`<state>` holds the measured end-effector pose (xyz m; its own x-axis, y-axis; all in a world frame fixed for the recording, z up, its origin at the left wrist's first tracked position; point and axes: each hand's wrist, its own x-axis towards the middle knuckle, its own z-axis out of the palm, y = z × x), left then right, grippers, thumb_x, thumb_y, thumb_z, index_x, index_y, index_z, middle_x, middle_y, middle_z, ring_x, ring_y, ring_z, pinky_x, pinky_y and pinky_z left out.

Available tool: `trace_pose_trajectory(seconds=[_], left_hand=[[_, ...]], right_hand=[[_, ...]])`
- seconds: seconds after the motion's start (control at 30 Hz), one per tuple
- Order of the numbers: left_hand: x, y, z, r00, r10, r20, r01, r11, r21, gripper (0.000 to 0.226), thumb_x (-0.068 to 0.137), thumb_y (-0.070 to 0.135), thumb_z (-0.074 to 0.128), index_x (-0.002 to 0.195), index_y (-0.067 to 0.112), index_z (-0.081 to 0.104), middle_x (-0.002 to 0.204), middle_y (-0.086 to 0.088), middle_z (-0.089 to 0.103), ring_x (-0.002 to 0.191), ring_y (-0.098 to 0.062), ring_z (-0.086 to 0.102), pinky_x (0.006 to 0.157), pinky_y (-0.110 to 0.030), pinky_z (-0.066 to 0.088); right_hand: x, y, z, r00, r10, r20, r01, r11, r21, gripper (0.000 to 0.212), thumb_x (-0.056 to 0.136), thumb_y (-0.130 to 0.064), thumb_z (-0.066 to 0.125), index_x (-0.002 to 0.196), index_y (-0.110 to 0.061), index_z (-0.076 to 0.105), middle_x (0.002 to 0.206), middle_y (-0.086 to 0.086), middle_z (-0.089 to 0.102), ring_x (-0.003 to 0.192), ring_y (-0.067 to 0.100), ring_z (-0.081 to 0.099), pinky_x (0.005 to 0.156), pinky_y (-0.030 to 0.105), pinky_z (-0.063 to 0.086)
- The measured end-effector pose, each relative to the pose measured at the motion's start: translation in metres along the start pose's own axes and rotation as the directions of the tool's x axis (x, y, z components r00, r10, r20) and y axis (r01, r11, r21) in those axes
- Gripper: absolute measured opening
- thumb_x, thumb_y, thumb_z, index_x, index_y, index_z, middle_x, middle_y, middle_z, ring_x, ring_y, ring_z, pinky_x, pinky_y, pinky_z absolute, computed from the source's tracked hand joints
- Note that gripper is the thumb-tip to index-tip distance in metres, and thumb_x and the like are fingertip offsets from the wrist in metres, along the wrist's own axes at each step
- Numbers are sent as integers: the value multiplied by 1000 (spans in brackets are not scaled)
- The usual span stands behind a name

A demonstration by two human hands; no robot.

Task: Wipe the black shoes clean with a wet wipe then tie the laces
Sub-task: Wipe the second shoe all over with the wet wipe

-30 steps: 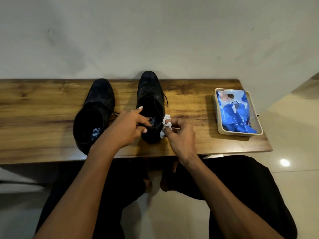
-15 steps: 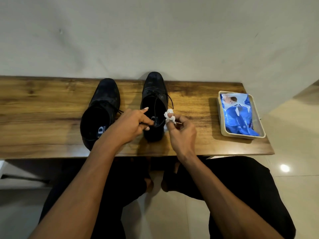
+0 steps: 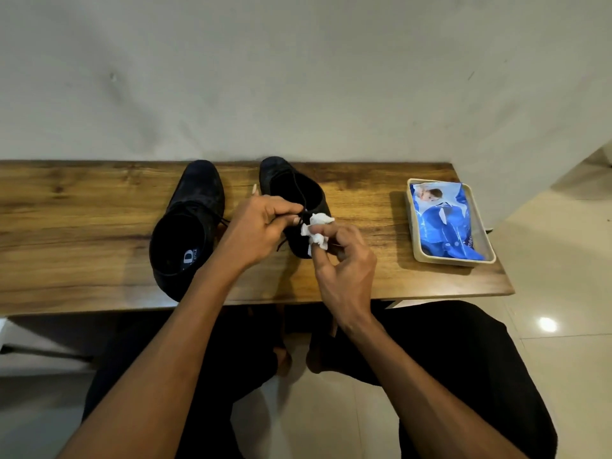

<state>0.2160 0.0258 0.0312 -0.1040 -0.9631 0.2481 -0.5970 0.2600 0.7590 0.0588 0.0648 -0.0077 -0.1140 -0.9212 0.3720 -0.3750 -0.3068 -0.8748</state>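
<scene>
Two black lace-up shoes stand side by side on the wooden bench (image 3: 82, 233), toes toward the wall. The left shoe (image 3: 188, 226) is untouched, its laces loose. Over the opening of the right shoe (image 3: 291, 187), my left hand (image 3: 261, 226) pinches a black lace (image 3: 302, 216) between thumb and fingers. My right hand (image 3: 341, 263) is just right of it, holding a crumpled white wet wipe (image 3: 316, 231) in its fingertips against the shoe's side. The heel of the right shoe is hidden behind both hands.
A cream tray (image 3: 490, 256) holding a blue pack of wet wipes (image 3: 443, 223) sits at the bench's right end. A grey wall runs right behind the bench. My knees in black trousers are below the front edge, over a tiled floor.
My left hand has lifted from the shoe's opening and now pinches the lace. My right hand with the wipe has stayed close beside it. The view shifted slightly.
</scene>
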Motion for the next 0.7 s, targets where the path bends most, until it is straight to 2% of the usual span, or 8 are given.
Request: trace_pose_trajectory(seconds=[0.07,0.13,0.2,0.23,0.37,0.47,0.6,0.7], left_hand=[[5,11,2,998,-61,-26,57,987,-150,23,89,1,67,110,6,74,90,11,70,86,7,65,96,-20,49],[10,21,3,993,-105,-58,85,954,-286,26,89,-1,67,110,15,72,92,14,68,86,12,64,84,-9,48],[14,28,5,990,-112,-86,75,934,-350,29,90,-1,67,103,24,70,92,15,69,88,11,65,82,-9,48],[15,30,5,989,-118,-86,78,923,-377,28,90,-1,66,100,25,71,92,14,70,89,9,66,83,-10,48],[20,31,6,977,-199,-80,142,881,-451,21,93,2,63,106,14,74,97,4,74,94,-4,70,84,-20,54],[25,36,6,962,-259,-87,181,843,-507,21,96,2,59,104,14,74,90,7,74,82,-5,70,69,-22,57],[30,42,2,960,-244,-135,131,821,-556,26,96,2,59,98,24,73,86,13,75,83,-2,71,70,-17,54],[32,48,0,956,-271,-113,139,758,-638,29,97,0,57,95,25,71,82,15,75,81,-1,72,66,-13,54]], right_hand=[[15,-4,-10,998,-36,-50,36,999,-5,22,85,1,69,101,-14,76,101,-2,69,95,12,66,77,39,58],[30,-7,-19,996,-55,-75,52,998,-34,23,88,-2,68,106,-15,75,104,-3,70,97,10,66,78,32,58],[42,-8,-26,991,-109,-73,100,989,-111,30,90,-3,65,116,-16,74,107,-1,69,97,12,65,78,18,53],[46,-8,-27,984,-163,-69,150,975,-165,34,89,-1,65,119,-15,73,106,1,68,96,14,64,79,17,50],[40,-10,-20,911,-412,8,399,877,-269,32,85,4,66,115,-4,74,105,12,64,99,25,61,82,34,53],[29,-12,-12,838,-515,178,544,773,-327,24,88,2,68,111,-2,75,104,13,65,95,28,59,80,38,49],[44,-17,-16,823,-537,188,555,686,-470,26,90,-12,66,115,-13,75,108,5,67,98,26,59,80,38,37],[57,-20,-24,835,-534,131,523,699,-487,30,88,-16,68,117,-16,75,109,4,67,96,23,60,82,34,30]])
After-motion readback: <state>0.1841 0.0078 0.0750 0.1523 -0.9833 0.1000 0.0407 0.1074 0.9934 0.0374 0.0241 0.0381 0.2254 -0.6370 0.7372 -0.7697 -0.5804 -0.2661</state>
